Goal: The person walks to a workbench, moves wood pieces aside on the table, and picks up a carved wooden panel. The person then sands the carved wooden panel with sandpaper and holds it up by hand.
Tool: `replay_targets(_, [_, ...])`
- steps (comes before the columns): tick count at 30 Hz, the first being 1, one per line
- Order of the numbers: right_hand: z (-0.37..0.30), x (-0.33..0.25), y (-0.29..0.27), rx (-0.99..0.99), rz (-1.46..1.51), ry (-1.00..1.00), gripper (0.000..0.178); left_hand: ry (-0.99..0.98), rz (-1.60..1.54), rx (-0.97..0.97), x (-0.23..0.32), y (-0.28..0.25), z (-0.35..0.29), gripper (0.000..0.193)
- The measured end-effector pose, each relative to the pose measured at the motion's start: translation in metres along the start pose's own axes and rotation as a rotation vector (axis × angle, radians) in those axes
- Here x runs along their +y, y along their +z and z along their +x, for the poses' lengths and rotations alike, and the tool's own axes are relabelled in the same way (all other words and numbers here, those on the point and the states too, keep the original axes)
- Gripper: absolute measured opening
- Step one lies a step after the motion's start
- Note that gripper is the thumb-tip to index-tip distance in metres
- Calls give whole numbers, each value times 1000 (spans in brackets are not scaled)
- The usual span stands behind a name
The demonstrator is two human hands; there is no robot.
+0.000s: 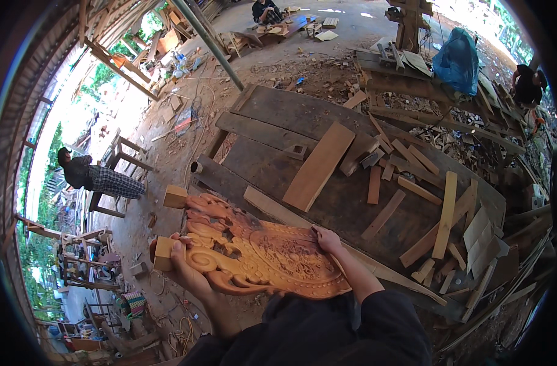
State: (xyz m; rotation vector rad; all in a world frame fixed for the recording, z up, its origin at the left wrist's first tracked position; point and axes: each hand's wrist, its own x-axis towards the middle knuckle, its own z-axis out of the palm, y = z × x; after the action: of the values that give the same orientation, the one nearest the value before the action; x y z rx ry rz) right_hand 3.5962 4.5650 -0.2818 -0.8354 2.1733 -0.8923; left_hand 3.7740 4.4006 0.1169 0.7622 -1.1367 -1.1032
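Panel (266, 253) of carved orange-brown wood lies across the head view, between the person's two hands, its left end bearing two pale blocks (175, 196) that jut outward. The left hand (192, 271) is curled around the near left corner, thumb up against the nearer block; its other fingers are partly hidden. The right hand (328, 239) has its fingers bent over the far right edge, pinching it; the underside of that grip cannot be seen. Whether the panel touches the table (260, 152) beyond it, I cannot tell. A long board (400, 271) runs along the table's near side, passing behind the right forearm. Farther in lie a wide plank (319, 166) and, to its right, scattered offcuts, a yellowish strip (445, 215) and a creased sheet (483, 238). A blue bag (456, 60) stands past the table; a person (86, 174) in checked cloth is at the left.
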Motion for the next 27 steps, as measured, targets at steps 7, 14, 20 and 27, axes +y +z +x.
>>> replay_targets(7, [0, 2, 2, 3, -23, -7, 41, 41, 8, -22, 4, 6, -3, 45])
replay_targets(14, [1, 4, 4, -1, -46, 36, 40, 27, -26, -28, 5, 7, -4, 45])
replay_targets(20, [0, 1, 1, -29, -53, 71, 40, 10, 9, -36, 3, 2, -1, 45])
replay_targets(27, [1, 0, 1, -1, -18, -3, 40, 10, 35, -26, 3, 1, -1, 46])
